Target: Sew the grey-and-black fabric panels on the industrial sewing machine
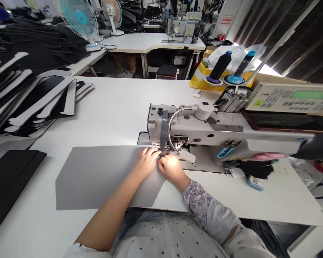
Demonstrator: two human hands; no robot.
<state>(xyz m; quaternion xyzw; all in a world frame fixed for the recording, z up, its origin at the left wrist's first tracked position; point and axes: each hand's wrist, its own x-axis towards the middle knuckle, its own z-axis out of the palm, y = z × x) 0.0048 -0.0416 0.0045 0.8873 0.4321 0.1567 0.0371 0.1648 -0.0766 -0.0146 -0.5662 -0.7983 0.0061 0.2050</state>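
Note:
A large grey sheet of material [97, 175] lies flat on the white table [110, 107], its right edge under the needle of the sewing machine [204, 129]. My left hand [146, 161] rests on the sheet close to the needle, fingers curled down onto it. My right hand [171, 166] sits beside it at the sheet's right edge, fingers bent and pressing the edge by the presser foot. The two hands nearly touch. The machine's lamp on a flexible neck [174, 125] lights them.
Stacks of black and grey cut panels [29, 93] fill the table's left side, and a black panel [8, 175] lies at the near left. Thread cones [220, 66] and a control panel [290, 98] stand behind the machine. Two fans [79, 19] and another sewing machine [181, 30] are farther back.

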